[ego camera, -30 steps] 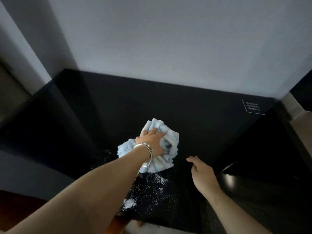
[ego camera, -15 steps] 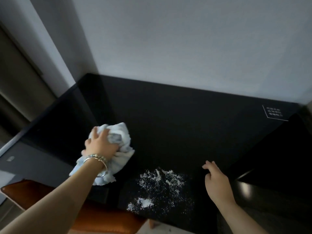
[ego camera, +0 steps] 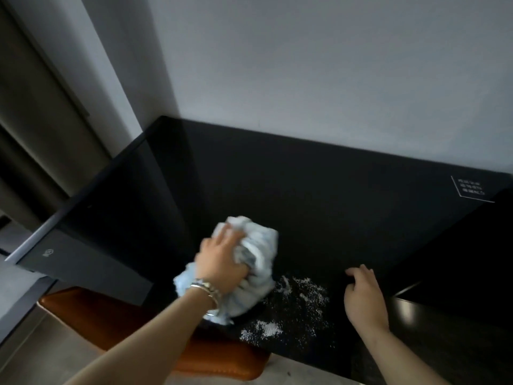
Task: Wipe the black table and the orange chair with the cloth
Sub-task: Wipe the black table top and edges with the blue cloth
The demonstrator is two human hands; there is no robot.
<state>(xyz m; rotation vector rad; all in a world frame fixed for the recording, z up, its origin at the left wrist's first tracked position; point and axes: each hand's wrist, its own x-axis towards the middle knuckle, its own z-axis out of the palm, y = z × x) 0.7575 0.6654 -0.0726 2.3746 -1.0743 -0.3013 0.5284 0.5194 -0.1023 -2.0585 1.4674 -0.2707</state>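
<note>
The black table (ego camera: 319, 195) stands against a pale wall. My left hand (ego camera: 220, 263), with a bracelet at the wrist, is shut on a crumpled pale blue cloth (ego camera: 256, 254) and presses it on the tabletop near the front edge. White powder (ego camera: 288, 309) is scattered on the table just right of the cloth. My right hand (ego camera: 363, 295) rests on the table to the right of the powder, fingers apart, holding nothing. The orange chair (ego camera: 111, 318) sits under the table's front left, its seat partly hidden by the tabletop and my forearm.
A small white printed label (ego camera: 470, 188) marks the table's far right corner. A grey wall corner and dark panelling (ego camera: 41, 112) lie to the left. A darker glossy surface (ego camera: 444, 329) adjoins the table on the right.
My left hand has swept the cloth from the left part of the table back to the right, up to the edge of the powder. The right hand has stayed in place.
</note>
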